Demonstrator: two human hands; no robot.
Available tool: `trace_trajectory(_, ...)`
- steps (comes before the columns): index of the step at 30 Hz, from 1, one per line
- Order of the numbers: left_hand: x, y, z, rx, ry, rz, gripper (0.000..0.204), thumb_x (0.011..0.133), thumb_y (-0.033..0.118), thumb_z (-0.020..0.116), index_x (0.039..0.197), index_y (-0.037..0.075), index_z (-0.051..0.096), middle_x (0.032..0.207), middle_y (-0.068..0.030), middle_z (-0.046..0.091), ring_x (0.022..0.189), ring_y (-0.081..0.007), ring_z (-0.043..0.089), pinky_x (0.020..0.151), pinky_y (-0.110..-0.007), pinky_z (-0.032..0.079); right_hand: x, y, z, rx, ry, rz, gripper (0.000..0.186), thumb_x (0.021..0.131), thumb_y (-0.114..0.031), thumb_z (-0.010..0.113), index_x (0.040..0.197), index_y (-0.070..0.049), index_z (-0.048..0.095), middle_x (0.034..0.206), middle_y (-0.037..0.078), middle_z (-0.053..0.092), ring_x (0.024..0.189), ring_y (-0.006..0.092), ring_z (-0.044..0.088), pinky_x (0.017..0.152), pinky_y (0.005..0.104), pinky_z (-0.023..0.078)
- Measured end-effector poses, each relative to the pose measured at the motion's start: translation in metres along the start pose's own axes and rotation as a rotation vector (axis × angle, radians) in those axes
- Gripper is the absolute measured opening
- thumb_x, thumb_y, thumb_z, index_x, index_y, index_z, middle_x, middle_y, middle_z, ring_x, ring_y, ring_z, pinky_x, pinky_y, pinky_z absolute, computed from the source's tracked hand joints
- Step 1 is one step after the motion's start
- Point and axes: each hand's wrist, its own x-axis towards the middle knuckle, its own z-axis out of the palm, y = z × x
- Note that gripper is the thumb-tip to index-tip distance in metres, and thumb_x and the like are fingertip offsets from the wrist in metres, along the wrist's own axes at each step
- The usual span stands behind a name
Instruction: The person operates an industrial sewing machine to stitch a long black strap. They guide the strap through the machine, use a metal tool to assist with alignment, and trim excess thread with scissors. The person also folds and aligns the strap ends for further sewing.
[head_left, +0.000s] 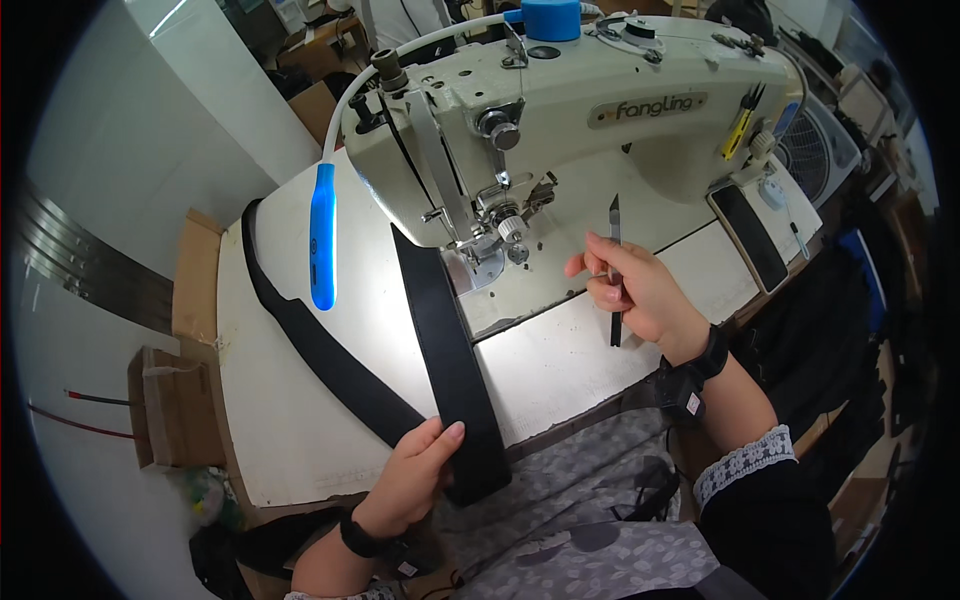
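My left hand (415, 470) pinches the near end of a black fabric strip (440, 330), thumb on top. The wide part of this strip runs from beside the sewing machine's presser foot (478, 265) to the table's front edge. A narrower black length (335, 365) curves away to the left and meets it by my hand; whether the two are one piece, I cannot tell. Over the machine bed, my right hand (640, 290) is closed around a slim craft knife (615, 225) with a slanted, pointed metal tip upward. Its dark lower end shows beneath my fingers.
The white sewing machine (560, 120) spans the far side of the table (300, 440). A lit blue lamp (322, 240) hangs at left on a white flexible neck. At right lie a phone (748, 238) and yellow-handled snips (741, 125). Cardboard boxes (165, 410) stand beyond the left edge.
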Motion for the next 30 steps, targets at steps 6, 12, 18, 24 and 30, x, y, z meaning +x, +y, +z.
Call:
trace_trajectory(6,0.022,0.015,0.047,-0.164,-0.113,-0.04,0.024,0.104,0.026,0.05,0.111,0.005,0.059,0.091,0.0006,0.065,0.07,-0.0052,0.059,0.057,-0.021,0.046,-0.022,-0.002,-0.009,-0.033,0.005,0.02,0.035,0.101,-0.031,0.053,0.076,-0.007,0.053,0.094,0.012,0.062,0.052,0.0042,0.038,0.044,0.0187,0.027)
trace_trajectory(12,0.019,0.011,0.039,-0.123,-0.06,-0.052,0.024,0.103,0.025,0.051,0.112,0.004,0.058,0.091,-0.0005,0.065,0.068,-0.0057,0.059,0.055,-0.021,0.046,-0.019,0.002,0.0,-0.027,-0.05,0.055,0.034,0.101,-0.032,0.053,0.078,-0.007,0.054,0.093,0.012,0.062,0.054,0.0041,0.039,0.047,0.0182,0.028)
trace_trajectory(18,0.016,0.023,0.038,-0.059,-0.096,-0.141,0.026,0.103,0.027,0.052,0.114,0.004,0.058,0.09,0.0004,0.065,0.067,-0.0052,0.059,0.058,-0.021,0.048,-0.018,0.007,0.0,-0.119,-0.095,0.087,0.035,0.102,-0.036,0.051,0.089,-0.005,0.058,0.097,0.011,0.063,0.058,0.0039,0.041,0.049,0.018,0.03)
trace_trajectory(24,0.008,0.021,0.031,0.141,-0.081,-0.149,0.028,0.103,0.026,0.051,0.119,0.004,0.058,0.095,0.0017,0.065,0.073,-0.0047,0.06,0.059,-0.022,0.048,-0.036,0.001,0.011,-0.537,-0.12,-0.019,0.036,0.104,-0.035,0.046,0.109,-0.002,0.061,0.094,0.008,0.064,0.067,0.0094,0.05,0.059,0.024,0.042)
trace_trajectory(30,0.006,0.044,0.04,1.066,0.018,-0.037,0.042,0.095,0.039,0.063,0.074,0.003,0.06,0.06,-0.003,0.06,0.052,-0.0139,0.058,0.055,-0.025,0.048,-0.051,0.016,0.013,-1.358,-0.07,-0.473,0.024,0.098,-0.028,0.055,0.109,-0.009,0.065,0.094,0.008,0.064,0.08,0.0271,0.064,0.07,0.0346,0.051)
